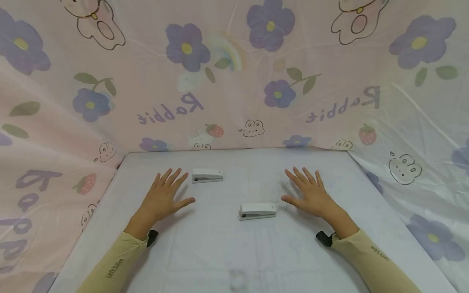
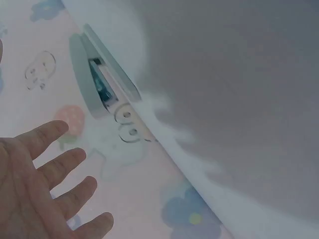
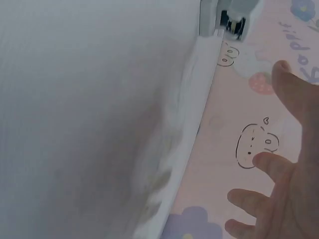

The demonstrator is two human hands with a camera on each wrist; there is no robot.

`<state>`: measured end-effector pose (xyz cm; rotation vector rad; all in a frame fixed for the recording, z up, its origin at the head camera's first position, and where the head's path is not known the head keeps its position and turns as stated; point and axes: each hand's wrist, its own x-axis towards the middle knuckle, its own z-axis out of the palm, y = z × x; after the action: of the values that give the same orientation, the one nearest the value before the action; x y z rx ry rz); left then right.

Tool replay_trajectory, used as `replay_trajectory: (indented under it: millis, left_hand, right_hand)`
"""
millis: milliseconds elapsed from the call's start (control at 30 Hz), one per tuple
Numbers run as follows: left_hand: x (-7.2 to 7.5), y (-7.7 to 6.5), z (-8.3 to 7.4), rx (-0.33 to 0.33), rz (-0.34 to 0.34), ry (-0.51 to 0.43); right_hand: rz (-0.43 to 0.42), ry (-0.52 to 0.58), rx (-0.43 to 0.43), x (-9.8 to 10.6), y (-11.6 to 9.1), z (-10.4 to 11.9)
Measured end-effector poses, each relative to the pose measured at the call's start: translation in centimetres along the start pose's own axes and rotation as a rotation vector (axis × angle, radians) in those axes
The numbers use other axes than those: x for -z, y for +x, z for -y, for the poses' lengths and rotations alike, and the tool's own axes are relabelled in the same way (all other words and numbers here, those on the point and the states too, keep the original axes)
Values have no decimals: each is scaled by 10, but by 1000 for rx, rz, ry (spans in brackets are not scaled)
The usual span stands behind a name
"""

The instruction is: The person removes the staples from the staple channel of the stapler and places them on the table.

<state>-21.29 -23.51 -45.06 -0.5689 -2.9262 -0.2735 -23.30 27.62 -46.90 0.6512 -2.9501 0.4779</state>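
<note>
- Slim white oblong far stapler (image 1: pixel 207 175) and matching near stapler (image 1: pixel 258 211) stood base-down, dark-mouthed at left.
- Left hand (image 1: pixel 163 198), right hand (image 1: pixel 310 197): fingers spread, held nothing.

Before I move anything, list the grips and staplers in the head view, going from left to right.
Left grip → farther white stapler → nearer white stapler → right grip.
</note>
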Motion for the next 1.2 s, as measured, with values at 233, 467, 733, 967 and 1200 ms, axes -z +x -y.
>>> replay_trajectory:
  millis: [233, 467, 733, 967, 1200]
  left_hand:
    - [-1, 6, -19, -62, 7, -21]
    - [-7, 13, -34, -97, 23, -25]
    - [-8, 20, -55, -158, 33, -57]
    - [-12, 28, -72, -219, 51, -58]
    - [-17, 34, -89, -253, 104, -73]
  right_hand:
    - [16, 16, 29, -4, 0, 15]
    - [16, 35, 83, -6, 0, 29]
    - [-5, 44, 161, -11, -1, 42]
    - [-39, 75, 249, -16, 1, 54]
    - [-41, 132, 290, -19, 3, 66]
